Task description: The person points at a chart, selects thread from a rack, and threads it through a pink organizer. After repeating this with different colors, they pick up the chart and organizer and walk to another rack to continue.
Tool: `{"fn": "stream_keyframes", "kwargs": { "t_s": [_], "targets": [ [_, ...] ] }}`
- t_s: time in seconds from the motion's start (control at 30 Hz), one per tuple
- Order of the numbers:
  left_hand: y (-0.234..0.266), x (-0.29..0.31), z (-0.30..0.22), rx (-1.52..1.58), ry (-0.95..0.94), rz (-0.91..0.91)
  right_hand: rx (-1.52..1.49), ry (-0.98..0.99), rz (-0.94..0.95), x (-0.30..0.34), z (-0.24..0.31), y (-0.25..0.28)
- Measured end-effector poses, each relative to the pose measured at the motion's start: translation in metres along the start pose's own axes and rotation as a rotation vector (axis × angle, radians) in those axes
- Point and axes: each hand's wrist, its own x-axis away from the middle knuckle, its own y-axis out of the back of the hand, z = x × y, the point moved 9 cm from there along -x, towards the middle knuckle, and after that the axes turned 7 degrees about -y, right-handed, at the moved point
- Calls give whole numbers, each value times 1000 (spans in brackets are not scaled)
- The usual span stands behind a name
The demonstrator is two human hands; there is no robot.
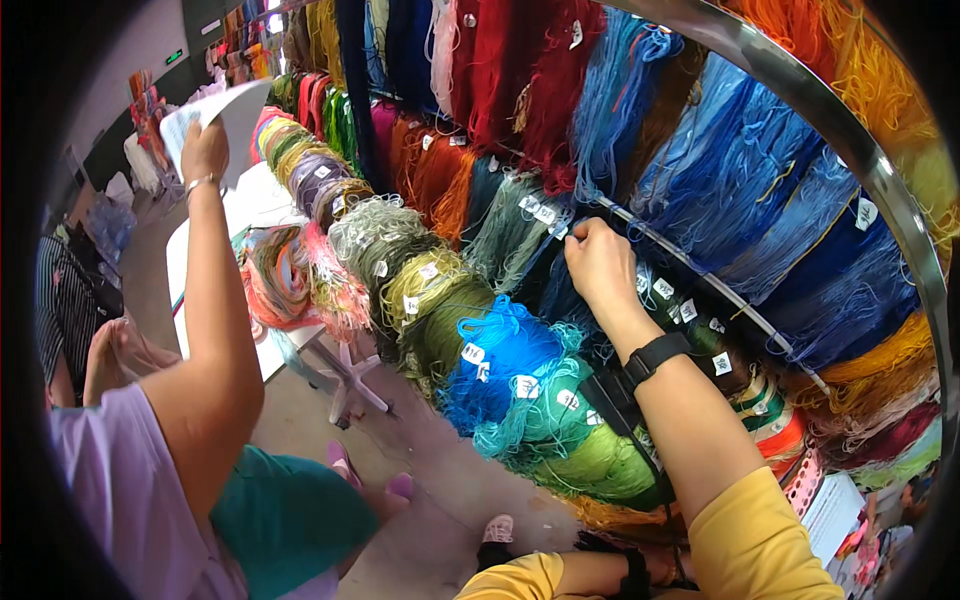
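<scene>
Grey-green yarn is hanging in skeins (505,235) just to the left of the right hand (600,262), with small white tags (545,214) showing at their upper right end. The right hand's fingers are lying curled, tips close together beside the tags; whether they are pinching a tag, a strand or nothing, I cannot tell. The left hand (662,566) is sitting low at the lower edge, partly hidden behind the right arm, so I cannot tell how its fingers are standing.

Handling these skeins well is probably calling for a light touch: taking a tag by its edge, turning its face toward the eyes, and avoiding tugging, since loose strands are lying all around and could be snagging on the fingers or the black watch (656,358). Keeping the wrist clear of the metal rail (700,278) and of the bright blue skein (510,345) below would also be helping. On the left, a co-worker's hand (205,150) is holding up a white sheet (245,125), well apart from the tags
</scene>
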Motion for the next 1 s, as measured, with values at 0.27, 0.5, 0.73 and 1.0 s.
{"fn": "stream_keyframes", "kwargs": {
  "t_s": [0.27, 0.5, 0.73, 1.0],
  "targets": [
    [-174, 116, 81, 129, 102, 56, 238, -29, -20, -8, 2, -2],
    [-240, 154, 99, 216, 189, 97, -167, -37, 59, -6, -9, -7],
    [-282, 157, 95, 329, 272, 163, -371, -209, 203, -4, -22, -10],
    [-308, 156, 95, 436, 367, 250, -344, -194, 179, -5, -23, -12]
  ]
}}
